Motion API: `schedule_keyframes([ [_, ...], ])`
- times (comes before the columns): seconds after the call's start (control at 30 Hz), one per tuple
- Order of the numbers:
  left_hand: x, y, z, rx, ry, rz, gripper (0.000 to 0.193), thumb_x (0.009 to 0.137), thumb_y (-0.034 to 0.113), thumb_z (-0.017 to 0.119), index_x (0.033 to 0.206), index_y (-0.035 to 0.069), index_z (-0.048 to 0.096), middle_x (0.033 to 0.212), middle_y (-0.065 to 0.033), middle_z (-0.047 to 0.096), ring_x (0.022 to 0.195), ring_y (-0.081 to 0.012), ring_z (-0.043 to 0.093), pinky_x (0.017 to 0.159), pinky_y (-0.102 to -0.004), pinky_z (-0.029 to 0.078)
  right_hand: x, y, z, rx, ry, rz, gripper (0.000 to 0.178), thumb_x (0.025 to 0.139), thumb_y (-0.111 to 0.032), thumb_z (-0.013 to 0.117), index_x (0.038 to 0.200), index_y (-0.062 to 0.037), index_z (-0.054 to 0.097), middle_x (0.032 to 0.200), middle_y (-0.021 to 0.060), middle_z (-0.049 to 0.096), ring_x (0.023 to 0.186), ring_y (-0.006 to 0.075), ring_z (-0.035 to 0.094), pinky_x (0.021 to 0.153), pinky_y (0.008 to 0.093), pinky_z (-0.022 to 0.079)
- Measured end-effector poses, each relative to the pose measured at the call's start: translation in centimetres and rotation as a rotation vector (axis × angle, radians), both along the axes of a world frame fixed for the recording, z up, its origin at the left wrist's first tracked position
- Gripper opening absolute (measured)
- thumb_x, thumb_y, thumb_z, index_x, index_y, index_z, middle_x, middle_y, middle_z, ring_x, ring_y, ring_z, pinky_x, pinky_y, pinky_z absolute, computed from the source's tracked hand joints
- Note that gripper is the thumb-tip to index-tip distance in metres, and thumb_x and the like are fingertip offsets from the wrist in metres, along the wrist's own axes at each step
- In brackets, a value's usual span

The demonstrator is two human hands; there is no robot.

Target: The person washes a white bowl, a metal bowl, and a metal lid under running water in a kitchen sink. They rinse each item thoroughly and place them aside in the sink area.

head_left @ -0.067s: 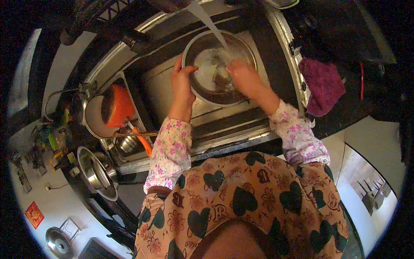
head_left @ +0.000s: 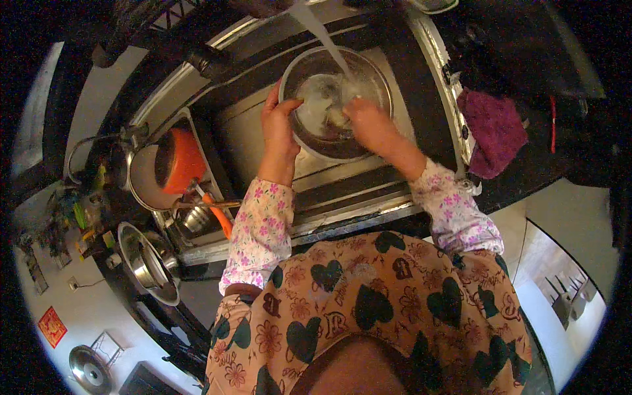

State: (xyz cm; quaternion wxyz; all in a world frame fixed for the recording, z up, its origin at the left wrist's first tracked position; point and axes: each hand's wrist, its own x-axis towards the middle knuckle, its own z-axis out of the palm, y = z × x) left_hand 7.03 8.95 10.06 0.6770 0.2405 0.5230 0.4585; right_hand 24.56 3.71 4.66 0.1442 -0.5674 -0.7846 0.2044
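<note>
A round metal pot (head_left: 315, 141) sits in the sink (head_left: 245, 125), and a stream of water (head_left: 317, 27) falls into it from above. My left hand (head_left: 279, 131) is closed on the pot's left rim, its thumb bent over the inside edge. Over the pot's right side reaches my right hand (head_left: 376, 131), fingers curled together just above the wet bottom. A pale blurred patch shows beside those fingertips. Whatever they hold, if anything, is hidden by blur and splashing.
To the left, an orange pan (head_left: 184, 161) leans in a pale bowl (head_left: 146, 178) beside the sink. Nearer me stand steel basins (head_left: 131, 253). A purple cloth (head_left: 490, 131) lies on the right-hand counter. The sink's metal edge (head_left: 355, 220) runs in front of me.
My right hand has shifted slightly down inside the pot, and the pale patch by its fingertips shows more. My left hand and the pot have stayed in place.
</note>
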Motion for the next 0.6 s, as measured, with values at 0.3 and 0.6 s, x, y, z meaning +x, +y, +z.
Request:
schedule_keyframes([
  [0.3, 0.7, -1.0, -0.6, 0.046, -0.006, 0.002, 0.041, 0.083, 0.005, 0.059, 0.123, 0.001, 0.051, 0.111, -0.0084, 0.059, 0.098, -0.0168, 0.055, 0.085, -0.0291, 0.044, -2.1, 3.1, -0.3, 0.090, -0.183, -0.205, 0.018, 0.072, -0.005, 0.058, 0.089, -0.0013, 0.058, 0.084, 0.0148, 0.059, 0.087, 0.0324, 0.058, 0.073, 0.0408, 0.049],
  [0.6, 3.0, -1.6, -1.5, 0.019, 0.086, -0.130, 0.039, 0.082, 0.010, 0.064, 0.119, 0.001, 0.055, 0.110, -0.0066, 0.060, 0.094, -0.0148, 0.057, 0.084, -0.0255, 0.044, -2.8, 2.1, 1.2, -0.084, 0.831, -0.524, 0.026, 0.077, -0.013, 0.059, 0.101, -0.0040, 0.058, 0.093, 0.0182, 0.062, 0.087, 0.0376, 0.059, 0.078, 0.0426, 0.048],
])
